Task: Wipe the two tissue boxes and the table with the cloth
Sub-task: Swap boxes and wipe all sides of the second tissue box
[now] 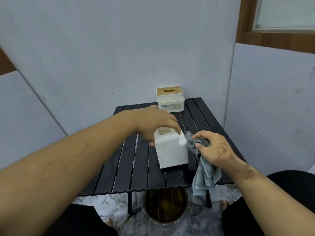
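Observation:
A plain white tissue box [172, 151] stands in the middle of the black slatted table [129, 169]. My left hand [153, 124] grips its top from the left and behind, thumb on the left face. My right hand [215, 149] is shut on a grey-blue cloth [203, 171], whose bunched end touches the box's upper right corner while the rest hangs down past the table's front edge. A second tissue box [170, 101], white with a wooden slotted lid, sits at the table's far edge against the wall.
White panels close in the table at the back, left and right. Under the table's front edge a round bucket [165, 207] with dark liquid stands on the marbled floor. My knees in dark clothing frame the bottom corners.

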